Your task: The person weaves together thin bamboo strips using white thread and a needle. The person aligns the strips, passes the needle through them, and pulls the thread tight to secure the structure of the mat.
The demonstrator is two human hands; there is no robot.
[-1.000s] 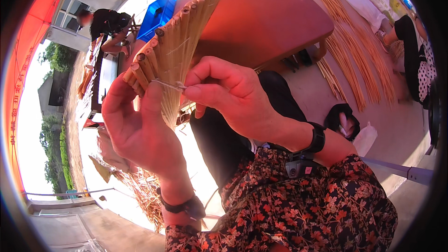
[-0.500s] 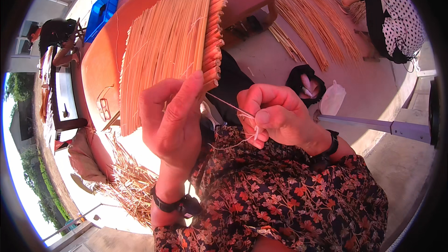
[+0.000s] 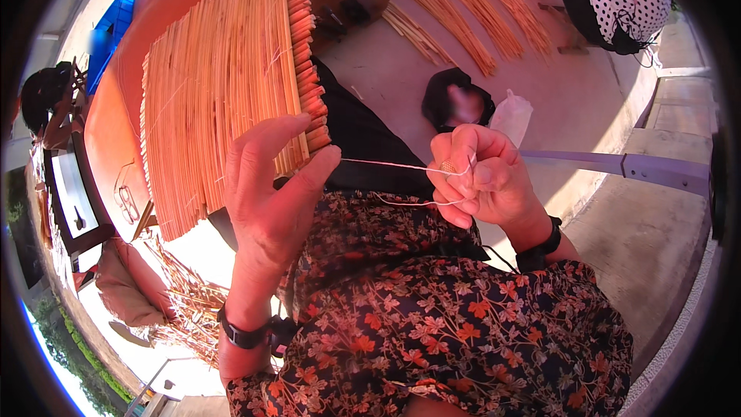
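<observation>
"Reed mat [image 3: 224,85]: position, grip?"

"Over the table [image 3: 116,120], contact beneath unclear. My left hand [image 3: 266,189] pinches its near corner; my right hand [image 3: 490,177] grips white thread [image 3: 386,163]."

"Handling?"

"Likely light, stiff lengthwise, somewhat brittle; best held at that corner."

You have two hands in view, the left hand [image 3: 270,177] and the right hand [image 3: 486,174], each with one dark wristband [image 3: 549,241]. You have one stick mat [image 3: 220,85], its sticks too many to count, and two stretches of white thread [image 3: 386,163]. Around you are one pair of glasses [image 3: 126,202], one blue crate [image 3: 116,19], one white bag [image 3: 511,117] and two other people [image 3: 631,0].
</observation>
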